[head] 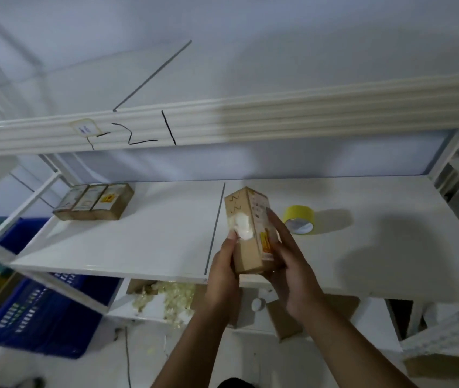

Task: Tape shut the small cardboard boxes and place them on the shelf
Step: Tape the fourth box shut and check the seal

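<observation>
We cannot read much of the small cardboard box. A white glare patch washes out part of its broad face, the print on its yellow-labelled side is too blurred to make out, and its near end is hidden between the hands. The clutter under the shelf is also unclear: pale scraps and brown cardboard pieces, nothing sharper.

The box sits just left of the yellow tape roll, over the shelf's front edge; we cannot tell whether it touches the board. Its long axis runs from the hands away towards the back wall, leaning slightly left, with the far end pointing up and back.

The left hand grips the box's left side, its fingers curled onto the broad face by the glare. The right hand holds the labelled side, its fingers laid along it and wrapping the lower end.

The tape roll lies on the shelf, tipped with its opening towards us. Well left of it and farther back, three boxes lie side by side, touching. Lower left of it stands a blue crate, partly cut off.
</observation>
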A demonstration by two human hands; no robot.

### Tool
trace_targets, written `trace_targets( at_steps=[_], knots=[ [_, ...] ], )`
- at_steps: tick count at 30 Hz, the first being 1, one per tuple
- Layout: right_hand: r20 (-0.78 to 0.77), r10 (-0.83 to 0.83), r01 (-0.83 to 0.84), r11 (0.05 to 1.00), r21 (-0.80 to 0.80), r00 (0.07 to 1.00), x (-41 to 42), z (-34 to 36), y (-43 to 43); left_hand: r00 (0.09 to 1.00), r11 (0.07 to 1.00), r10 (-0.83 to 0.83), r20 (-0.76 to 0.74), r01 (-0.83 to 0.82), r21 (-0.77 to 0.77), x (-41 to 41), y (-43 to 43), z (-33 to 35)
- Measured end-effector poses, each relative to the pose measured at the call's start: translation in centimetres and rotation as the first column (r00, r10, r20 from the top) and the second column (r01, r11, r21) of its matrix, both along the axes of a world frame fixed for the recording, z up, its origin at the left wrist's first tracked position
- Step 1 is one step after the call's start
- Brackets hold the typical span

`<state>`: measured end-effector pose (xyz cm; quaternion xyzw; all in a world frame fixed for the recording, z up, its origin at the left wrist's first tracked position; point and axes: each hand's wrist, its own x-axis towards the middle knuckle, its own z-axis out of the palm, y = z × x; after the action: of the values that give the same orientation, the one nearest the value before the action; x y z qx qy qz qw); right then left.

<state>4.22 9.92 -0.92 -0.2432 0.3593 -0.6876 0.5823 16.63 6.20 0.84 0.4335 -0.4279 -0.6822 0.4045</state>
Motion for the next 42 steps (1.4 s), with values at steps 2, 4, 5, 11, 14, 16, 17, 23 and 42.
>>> trace_targets(
  at_steps=[2, 4, 5, 11, 14, 16, 17, 23, 42],
  knots=[
    [-0.051, 0.009, -0.011, 0.999, -0.03, 0.999, 1.2, 0.1, -0.5, 0.994, 0.997, 0.061, 0.093, -0.056, -0.057, 1.9, -0.6, -0.2],
    [-0.195, 0.001, -0.01, 0.999, -0.044, 0.981, 2.7, 0.4, -1.0, 0.969, 0.98, 0.172, 0.176, -0.15, -0.128, 3.8, -1.3, -0.7],
    [-0.275, -0.006, -0.006, 0.999, -0.045, 0.961, 3.6, 0.5, -1.3, 0.962, 0.972, 0.209, 0.174, -0.185, -0.144, 4.7, -1.7, -0.7],
    [-0.6, -0.035, 0.017, 0.999, -0.035, 0.799, 9.3, 1.4, -3.6, 0.984, 0.98, 0.15, 0.098, -0.135, -0.144, 10.8, -3.1, 0.2],
    [-0.627, 0.016, 0.008, 0.999, 0.034, 0.779, 12.5, 2.0, -5.2, 0.98, 0.979, 0.186, 0.063, -0.18, -0.096, 14.3, -3.9, 0.0],
    [-0.571, 0.077, -0.027, 0.995, 0.095, 0.818, 14.8, 2.1, -6.3, 0.972, 0.974, 0.228, 0.049, -0.227, -0.029, 17.0, -4.6, 0.0],
    [-0.546, 0.107, -0.05, 0.992, 0.119, 0.831, 15.9, 2.2, -7.0, 0.969, 0.969, 0.245, 0.044, -0.246, 0.013, 18.5, -5.2, 0.1],
    [-0.339, 0.158, -0.113, 0.982, 0.149, 0.927, 22.8, 1.9, -10.8, 0.966, 0.96, 0.243, 0.083, -0.252, 0.119, 26.4, -9.3, 0.6],
    [-0.345, 0.136, 0.005, 0.925, 0.38, 0.929, 29.9, -3.1, -29.9, 0.864, 0.942, 0.316, 0.391, -0.334, -0.024, 31.1, -26.7, -4.3]
  ],
)
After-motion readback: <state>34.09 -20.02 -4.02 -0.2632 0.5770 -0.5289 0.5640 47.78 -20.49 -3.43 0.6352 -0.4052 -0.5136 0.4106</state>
